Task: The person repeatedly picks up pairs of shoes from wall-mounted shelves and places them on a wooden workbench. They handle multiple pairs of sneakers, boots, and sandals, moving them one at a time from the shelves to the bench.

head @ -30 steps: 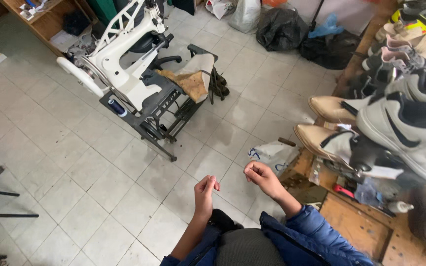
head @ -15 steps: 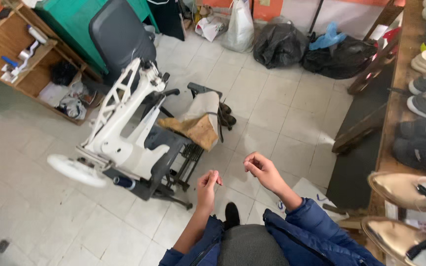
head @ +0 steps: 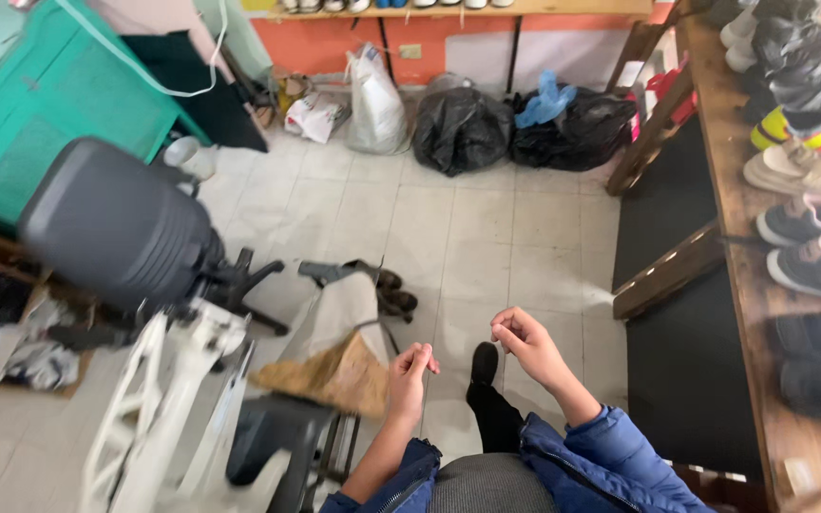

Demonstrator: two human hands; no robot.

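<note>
My left hand point(head: 411, 373) and my right hand point(head: 525, 346) are raised in front of me, a short gap apart, above the tiled floor. On each hand the fingers are curled with thumb and fingertips pinched together; nothing shows between them. Both arms wear blue jacket sleeves point(head: 610, 456). Just left of my left hand lies a brown and grey piece of material point(head: 339, 366) draped over the stand of a white sewing machine point(head: 168, 418). My foot in a black shoe point(head: 483, 365) rests on the floor between my hands.
A grey office chair point(head: 116, 228) stands at the left before a green cabinet point(head: 40, 104). Black bin bags point(head: 463, 128) and a white bag point(head: 375, 104) line the far wall. A wooden shelf point(head: 734, 247) of several shoes runs along the right.
The view has swung up and to the right, so the sewing machine slid to the lower left and the far wall appeared. My hands keep the same pinched pose, slightly wider apart.
</note>
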